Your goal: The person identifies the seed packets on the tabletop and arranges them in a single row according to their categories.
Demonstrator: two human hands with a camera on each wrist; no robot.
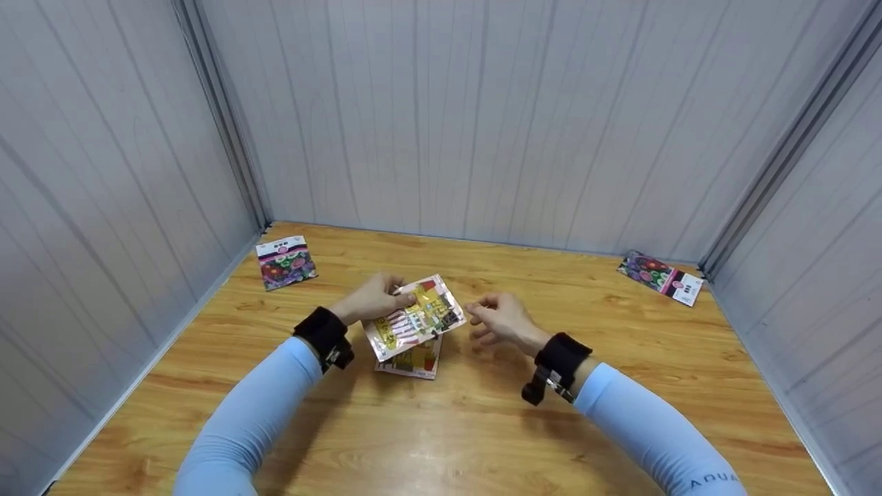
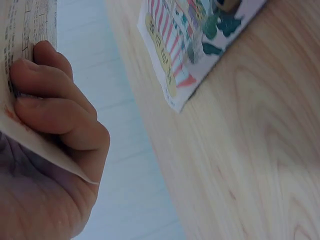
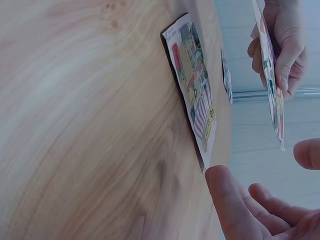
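Note:
My left hand point(image 1: 372, 301) grips a yellow and white seed packet point(image 1: 420, 315) by its left side, thumb on the striped front. The left wrist view shows fingers curled onto the held packet's text-covered back point(image 2: 25, 30). Below it, a similar striped packet point(image 1: 412, 363) lies flat on the table, partly covered from above in the head view but plainer in the right wrist view. Just right of the held packet is my right hand point(image 1: 508, 322), fingers loosely bent and apart. In the right wrist view a gap shows between its thumb and fingers point(image 3: 225, 192), with nothing there.
A flower-printed packet point(image 1: 286, 263) lies at the table's back left. Another flower packet point(image 1: 661, 277) lies at the back right, near the corner. Pale panel walls point(image 1: 441, 124) enclose the wooden table point(image 1: 441, 441) at the back and both sides.

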